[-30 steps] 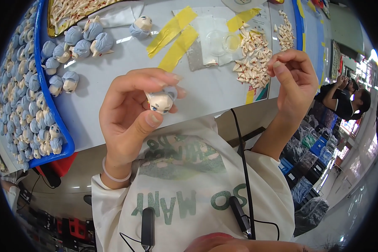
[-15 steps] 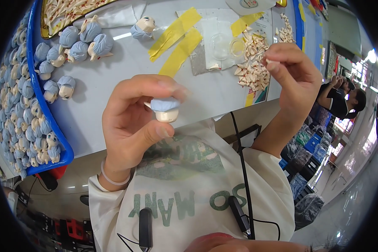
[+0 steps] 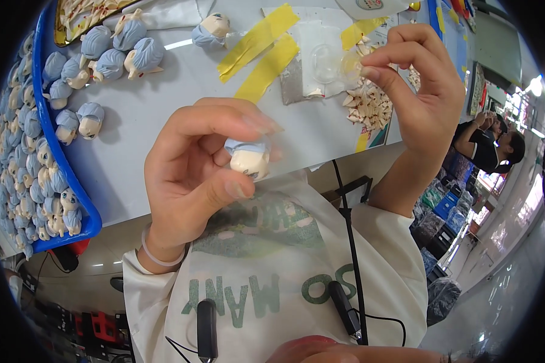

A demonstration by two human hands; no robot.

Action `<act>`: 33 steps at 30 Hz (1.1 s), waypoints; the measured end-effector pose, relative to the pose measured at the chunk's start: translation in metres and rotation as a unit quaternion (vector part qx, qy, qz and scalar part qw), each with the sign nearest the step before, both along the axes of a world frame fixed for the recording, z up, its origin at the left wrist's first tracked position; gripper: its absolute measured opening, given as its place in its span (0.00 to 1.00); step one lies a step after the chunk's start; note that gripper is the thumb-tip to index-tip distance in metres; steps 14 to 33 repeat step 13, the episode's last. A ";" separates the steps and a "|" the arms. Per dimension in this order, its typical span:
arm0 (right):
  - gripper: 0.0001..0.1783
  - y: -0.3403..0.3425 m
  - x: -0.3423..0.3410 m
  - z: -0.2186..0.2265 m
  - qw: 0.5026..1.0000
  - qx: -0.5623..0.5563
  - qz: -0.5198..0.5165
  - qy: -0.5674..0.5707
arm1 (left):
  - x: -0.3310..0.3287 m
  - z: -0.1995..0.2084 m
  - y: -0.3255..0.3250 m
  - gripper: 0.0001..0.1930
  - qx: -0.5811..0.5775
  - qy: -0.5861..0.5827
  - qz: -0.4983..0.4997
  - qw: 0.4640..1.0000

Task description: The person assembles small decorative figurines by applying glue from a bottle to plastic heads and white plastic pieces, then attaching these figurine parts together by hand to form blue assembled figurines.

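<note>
My left hand [image 3: 191, 163] is closed around a small doll head [image 3: 249, 162] with light blue hair, gripping it between thumb and fingers, its painted eyes turned low. My right hand [image 3: 421, 85] is pinched at the rim of a small clear round dish [image 3: 350, 65]. A tiny pale pointed piece is between its thumb and fingertip, now mostly hidden. Just below that hand lies a heap of pale, red-marked pointed ear pieces [image 3: 369, 107]. Another clear round dish [image 3: 324, 63] sits on the white sheet to the left.
Several blue-haired doll heads [image 3: 110, 63] stand at the table's far left. A blue tray [image 3: 91, 221] full of them is along the left edge. Beyond is a gold-edged tray [image 3: 60, 37] of pale pieces. Yellow tape strips [image 3: 257, 42] cross the table. Another person [image 3: 496, 145] is at far right.
My right hand has moved left and up from the heap to the clear dish. The doll head in my left hand has tilted, bringing its painted eyes into sight.
</note>
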State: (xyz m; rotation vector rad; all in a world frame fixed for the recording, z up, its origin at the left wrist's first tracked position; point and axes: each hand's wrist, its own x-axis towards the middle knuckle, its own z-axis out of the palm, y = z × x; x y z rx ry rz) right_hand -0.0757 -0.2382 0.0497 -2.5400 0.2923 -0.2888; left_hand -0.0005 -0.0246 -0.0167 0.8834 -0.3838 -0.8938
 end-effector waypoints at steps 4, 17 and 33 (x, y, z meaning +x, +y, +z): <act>0.07 0.004 0.001 -0.005 1.000 0.011 0.004 -0.018 | -0.002 0.006 -0.003 0.23 0.036 0.023 0.009 0.999; 0.12 0.033 -0.021 0.003 0.966 0.234 0.024 -0.109 | -0.009 0.009 -0.005 0.24 -0.010 0.006 0.002 1.000; 0.12 0.033 -0.021 0.003 0.966 0.234 0.024 -0.109 | -0.009 0.009 -0.005 0.24 -0.010 0.006 0.002 1.000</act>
